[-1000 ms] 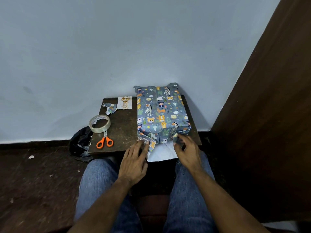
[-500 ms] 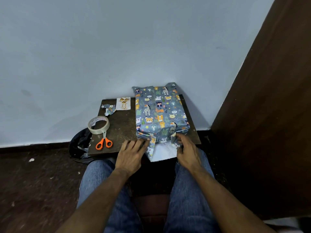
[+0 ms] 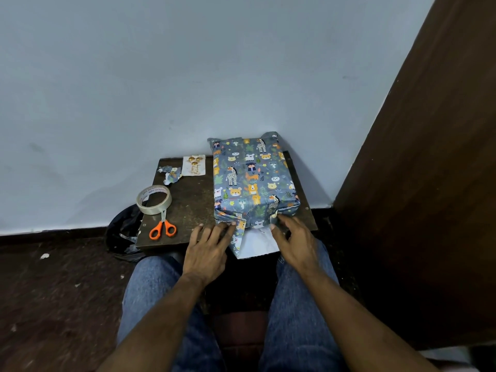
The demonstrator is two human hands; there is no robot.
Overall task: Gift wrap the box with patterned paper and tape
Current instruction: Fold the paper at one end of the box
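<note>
Box end: left hand presses flat, right hand pinches paper flap.

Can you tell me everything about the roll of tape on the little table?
The tape roll is a ring of clear, shiny tape wound on a whitish core with small red print inside. It lies nearly flat near the left edge of the dark table. It rests on the blade tips of the orange-handled scissors. No hand touches it.
</note>
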